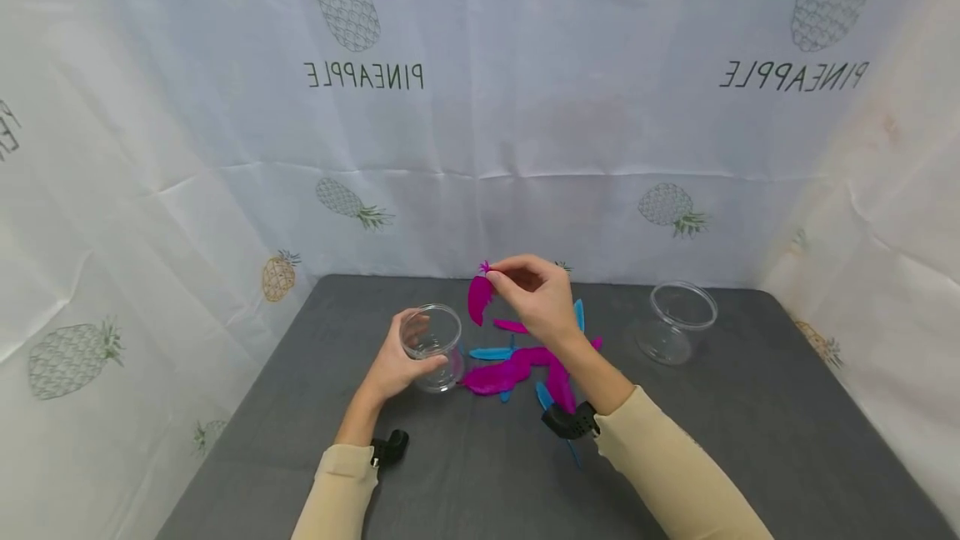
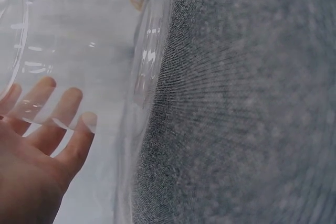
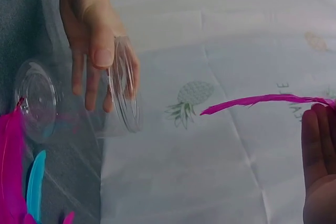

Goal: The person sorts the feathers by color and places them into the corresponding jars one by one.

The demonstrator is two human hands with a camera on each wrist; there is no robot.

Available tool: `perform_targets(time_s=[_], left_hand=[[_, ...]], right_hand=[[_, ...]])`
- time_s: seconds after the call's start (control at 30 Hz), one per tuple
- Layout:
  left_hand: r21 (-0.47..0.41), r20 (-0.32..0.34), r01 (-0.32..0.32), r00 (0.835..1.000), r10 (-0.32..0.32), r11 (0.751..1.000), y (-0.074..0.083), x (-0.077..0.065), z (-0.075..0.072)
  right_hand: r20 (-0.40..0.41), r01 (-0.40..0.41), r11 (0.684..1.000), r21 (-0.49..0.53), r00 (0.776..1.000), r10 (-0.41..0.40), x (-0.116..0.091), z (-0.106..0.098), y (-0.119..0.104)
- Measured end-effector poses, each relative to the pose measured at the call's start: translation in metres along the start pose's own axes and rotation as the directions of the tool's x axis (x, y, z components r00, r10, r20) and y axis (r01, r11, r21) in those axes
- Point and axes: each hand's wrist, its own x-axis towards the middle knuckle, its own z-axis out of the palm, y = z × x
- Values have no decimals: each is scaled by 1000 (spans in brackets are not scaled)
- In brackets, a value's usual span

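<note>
My left hand grips a clear plastic jar around its side, thumb across the front, and the jar stands on the dark table. In the left wrist view the fingers show through the jar's wall. My right hand pinches a magenta feather by its fluffy end, raised beside and above the jar; in the right wrist view this feather stretches out from the fingertips. Below the right hand lies a loose pile of magenta feathers and blue feathers, partly hidden by the right arm.
A second clear jar stands at the right back of the table. White cloth with pineapple prints hangs behind and at both sides. Black wrist-worn devices sit at the left wrist and right wrist.
</note>
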Motion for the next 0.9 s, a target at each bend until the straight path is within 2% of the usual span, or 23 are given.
perform_targets(time_s=[0.27,0.63,0.9], left_hand=[[-3,-6,2,1000,-2,1000,0,-1,-1],[14,-18,3,1000,-3,1000,-1,0,2],[-8,-4,27,1000,-27,1000,1,-1,0]], right_hand=[[7,-27,1000,13,1000,27,3,21,13],[63,-147,989,33,987,145,-8,45,38],[84,-230,971,-61,969,234,-14,61,51]])
